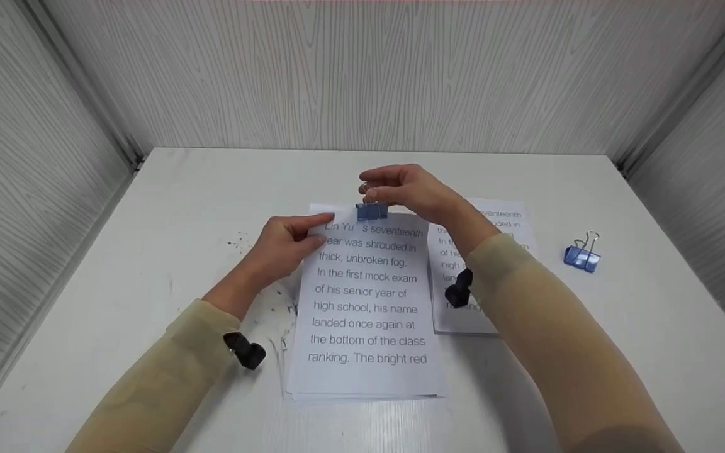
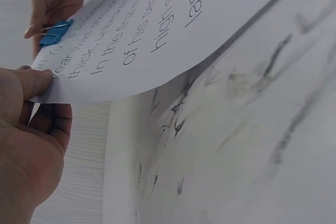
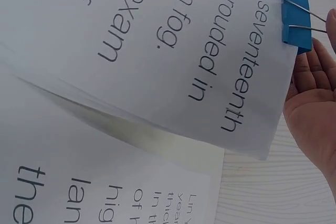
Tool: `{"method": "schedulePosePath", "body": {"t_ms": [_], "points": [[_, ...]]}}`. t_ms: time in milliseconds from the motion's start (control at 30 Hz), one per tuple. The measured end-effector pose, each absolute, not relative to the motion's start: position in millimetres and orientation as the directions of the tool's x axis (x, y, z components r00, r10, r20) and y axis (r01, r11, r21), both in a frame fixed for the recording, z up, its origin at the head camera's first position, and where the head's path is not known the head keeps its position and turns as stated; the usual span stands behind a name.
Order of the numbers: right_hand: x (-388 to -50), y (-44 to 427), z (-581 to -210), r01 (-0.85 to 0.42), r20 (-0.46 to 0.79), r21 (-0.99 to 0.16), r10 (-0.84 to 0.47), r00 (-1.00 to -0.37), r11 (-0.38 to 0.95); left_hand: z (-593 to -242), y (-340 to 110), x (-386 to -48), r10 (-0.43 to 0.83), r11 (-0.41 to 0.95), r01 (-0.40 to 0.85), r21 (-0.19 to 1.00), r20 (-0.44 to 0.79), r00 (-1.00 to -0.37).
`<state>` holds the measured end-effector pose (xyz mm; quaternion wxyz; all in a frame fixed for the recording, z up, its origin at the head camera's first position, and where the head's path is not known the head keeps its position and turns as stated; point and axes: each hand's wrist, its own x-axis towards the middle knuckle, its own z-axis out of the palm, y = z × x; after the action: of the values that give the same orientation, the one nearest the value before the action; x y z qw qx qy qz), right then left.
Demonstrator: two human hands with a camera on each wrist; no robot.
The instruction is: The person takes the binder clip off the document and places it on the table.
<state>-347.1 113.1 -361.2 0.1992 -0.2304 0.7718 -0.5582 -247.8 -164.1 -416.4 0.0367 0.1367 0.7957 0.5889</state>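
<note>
A stack of printed paper sheets [image 1: 367, 371] lies in front of me, its top end lifted off the table. My left hand [image 1: 277, 250] pinches the upper left corner, thumb above and fingers curled beneath, as the left wrist view shows. A blue binder clip [image 1: 372, 212] sits on the top edge near its middle. My right hand [image 1: 418, 194] holds the clip by its wire handles, the thumb on the near side. In the right wrist view, the clip body [image 3: 297, 22] bites over the paper edge, and the other fingers [image 3: 315, 74] lie behind it.
A second printed stack [image 1: 469, 321] lies to the right, partly under my right forearm. Farther right, another blue binder clip [image 1: 583, 258] rests on the white table [image 1: 646, 352]. Dark scuff marks [image 2: 278, 56] show left of the lifted sheets. Grey wood-grain panels [image 1: 362, 75] enclose the back and sides.
</note>
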Motion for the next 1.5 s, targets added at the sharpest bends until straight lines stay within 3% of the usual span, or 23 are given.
{"method": "schedulePosePath", "body": {"t_ms": [433,867,1267,1500], "points": [[-347.8,138.2,-346.0,-0.207,0.103,-0.957,-0.434,-0.895,0.202,-427.2,-169.7,-258.1,0.222,0.313,0.122,0.942,0.052,-0.974],[-335.4,253.3,-353.0,-0.193,0.054,-0.898,-0.335,-0.941,0.395,-435.6,-182.1,-277.3,0.173,0.354,0.061,0.933,-0.001,-0.985],[-289.4,366.7,-386.8,-0.075,-0.050,-0.834,-0.210,-0.976,0.547,-442.1,-183.2,-282.7,0.174,0.392,0.013,0.920,-0.061,-0.983],[-269.8,411.3,-406.6,-0.044,-0.099,-0.806,-0.207,-0.973,0.591,-445.7,-185.5,-283.6,0.162,0.424,-0.008,0.906,-0.085,-0.983]]}}
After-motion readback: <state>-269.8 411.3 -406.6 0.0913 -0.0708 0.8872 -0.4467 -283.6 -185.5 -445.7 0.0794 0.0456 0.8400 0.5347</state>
